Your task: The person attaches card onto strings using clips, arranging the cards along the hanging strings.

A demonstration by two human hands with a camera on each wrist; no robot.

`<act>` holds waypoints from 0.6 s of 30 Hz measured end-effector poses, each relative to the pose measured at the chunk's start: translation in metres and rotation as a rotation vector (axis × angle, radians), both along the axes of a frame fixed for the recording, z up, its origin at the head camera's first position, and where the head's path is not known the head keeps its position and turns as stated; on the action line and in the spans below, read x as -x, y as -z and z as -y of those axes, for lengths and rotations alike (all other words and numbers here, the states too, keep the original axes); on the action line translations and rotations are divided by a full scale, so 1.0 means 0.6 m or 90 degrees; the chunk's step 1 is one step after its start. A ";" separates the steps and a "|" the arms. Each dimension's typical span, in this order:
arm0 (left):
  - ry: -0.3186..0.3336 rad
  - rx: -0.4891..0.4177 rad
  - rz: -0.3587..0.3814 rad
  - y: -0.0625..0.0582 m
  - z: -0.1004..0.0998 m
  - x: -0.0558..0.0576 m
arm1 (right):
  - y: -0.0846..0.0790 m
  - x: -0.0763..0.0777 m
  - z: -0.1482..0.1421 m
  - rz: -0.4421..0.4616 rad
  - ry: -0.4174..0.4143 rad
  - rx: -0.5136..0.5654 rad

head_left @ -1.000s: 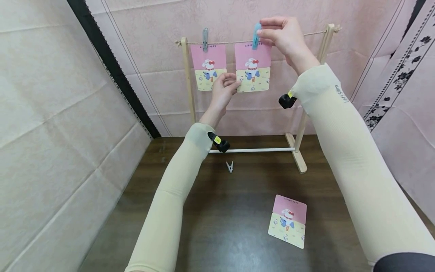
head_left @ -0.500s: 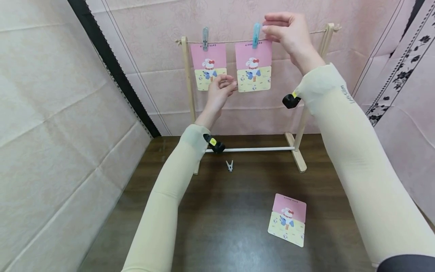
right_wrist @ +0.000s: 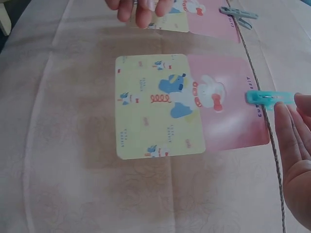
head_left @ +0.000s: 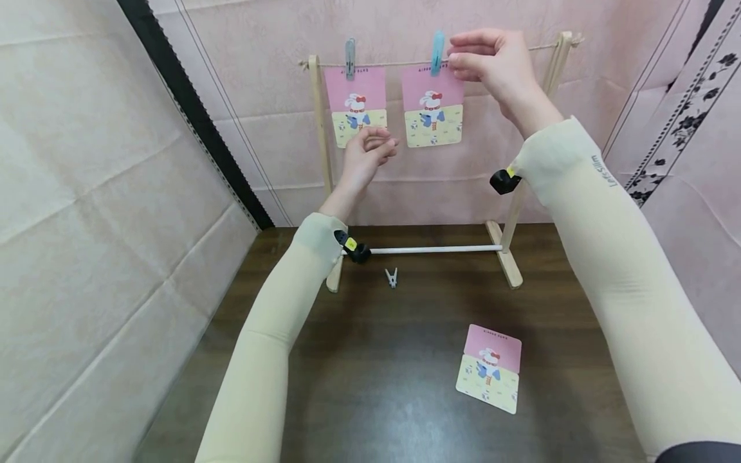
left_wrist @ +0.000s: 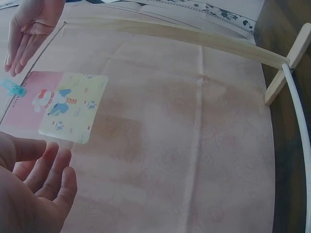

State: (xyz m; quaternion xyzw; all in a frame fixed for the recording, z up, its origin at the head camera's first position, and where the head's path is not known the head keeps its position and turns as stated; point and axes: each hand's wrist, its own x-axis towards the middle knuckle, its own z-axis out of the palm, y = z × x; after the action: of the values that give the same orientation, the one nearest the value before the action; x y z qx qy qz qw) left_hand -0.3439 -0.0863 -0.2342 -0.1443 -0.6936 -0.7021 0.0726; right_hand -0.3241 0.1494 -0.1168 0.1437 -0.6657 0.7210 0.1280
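A pink-and-yellow card (head_left: 422, 82) with a rabbit picture hangs from the cord (head_left: 396, 64), held by a bright blue clothespin (right_wrist: 269, 98). Right beside that clothespin is my right hand (head_left: 498, 71), its fingers loosely extended with the tips close to the pin. My left hand (head_left: 360, 164) hovers lower down, between the two hanging cards, fingers relaxed and apart from the blue-pinned card's edge. To the left, a matching card (head_left: 354, 89) hangs under a grey-blue clothespin (head_left: 350, 54); the left hand overlaps its lower corner in the head view.
The cord runs between the posts of a wooden rack (head_left: 509, 257) with a white bottom bar (head_left: 434, 249). A small grey clothespin (head_left: 391, 278) lies on the dark table (head_left: 370, 373) in front. Another matching card (head_left: 489, 370) lies nearer, to the right. Pink cloth backs the rack.
My right hand has let go of the blue clothespin and moved slightly right. My left hand has released the card's lower edge and drawn away to the left and down.
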 end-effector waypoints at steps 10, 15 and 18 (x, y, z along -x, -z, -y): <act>0.015 0.028 -0.006 0.003 0.018 -0.016 | 0.025 -0.007 0.001 -0.016 -0.021 -0.031; 0.034 0.053 -0.017 0.001 0.017 -0.032 | 0.038 -0.010 -0.001 -0.024 -0.017 -0.054; 0.042 0.065 -0.017 0.002 0.016 -0.041 | 0.045 -0.011 -0.002 -0.021 -0.018 -0.061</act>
State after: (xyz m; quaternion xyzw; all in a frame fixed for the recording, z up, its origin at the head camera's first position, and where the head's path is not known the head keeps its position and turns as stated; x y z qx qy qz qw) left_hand -0.3191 -0.0957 -0.2353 -0.1802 -0.7220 -0.6660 0.0512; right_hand -0.3176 0.1504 -0.1437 0.1712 -0.6953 0.6873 0.1218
